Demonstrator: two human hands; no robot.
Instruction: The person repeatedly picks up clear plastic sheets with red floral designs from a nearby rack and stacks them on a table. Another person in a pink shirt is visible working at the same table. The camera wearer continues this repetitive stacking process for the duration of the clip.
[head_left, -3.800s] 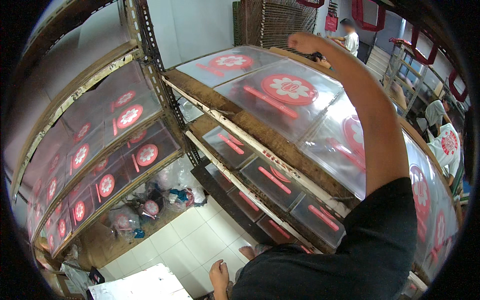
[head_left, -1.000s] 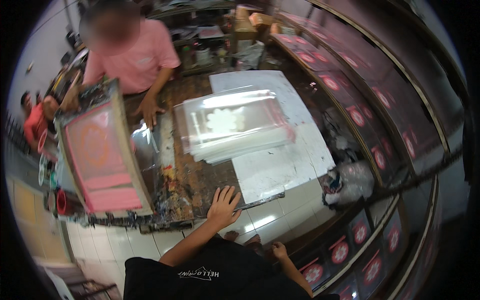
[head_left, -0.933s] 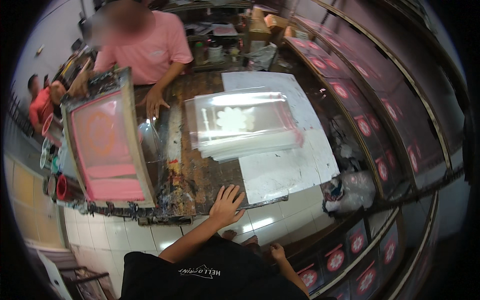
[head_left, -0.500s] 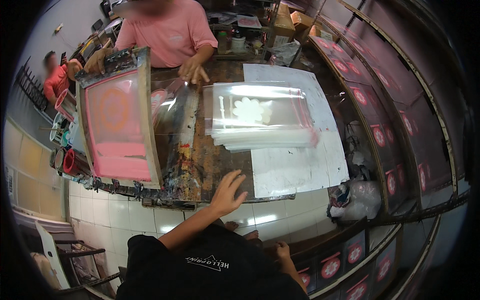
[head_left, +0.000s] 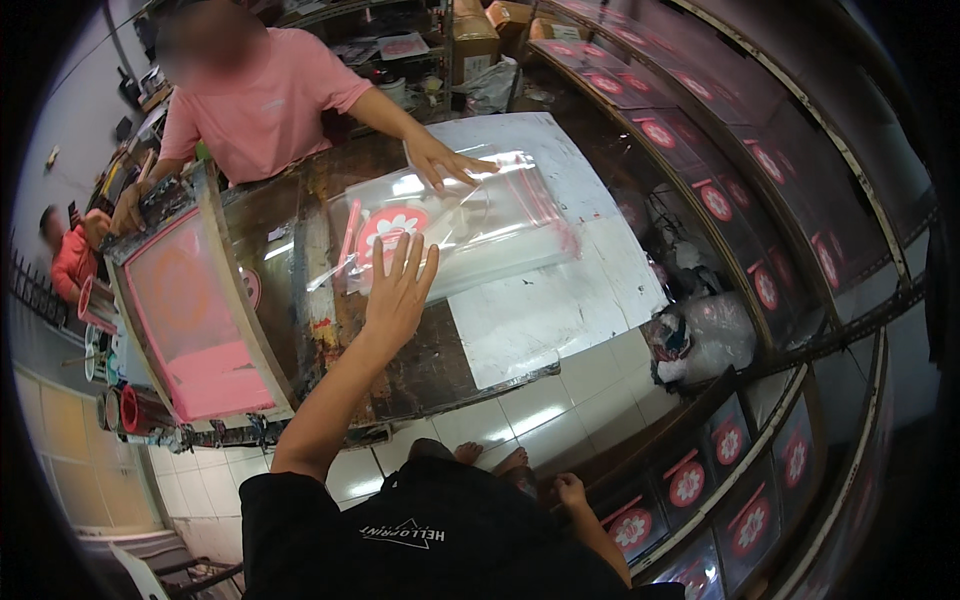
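My left hand (head_left: 398, 295) is open, fingers spread, at the near left part of a stack of clear plastic bags (head_left: 490, 255). Its fingertips overlap the top bag, beside a pink-red round print with a white flower (head_left: 395, 225); whether they press on it I cannot tell. A co-worker's hand (head_left: 445, 162) lies flat on the far side of the same bag. Low by my side, my right hand (head_left: 571, 490) hangs with curled fingers, and nothing shows in it.
A screen-printing frame (head_left: 205, 310) with pink ink stands tilted at the table's left. Under the stack lies a white board (head_left: 590, 255). Racks with printed bags (head_left: 715, 200) line the right side, and more printed bags (head_left: 687, 483) lie low at the right. Ink tubs (head_left: 140, 410) stand at far left.
The co-worker's hand has moved right, and a bag with the red print now lies on top of the stack. My left hand has reached forward and left to it. The view has shifted.
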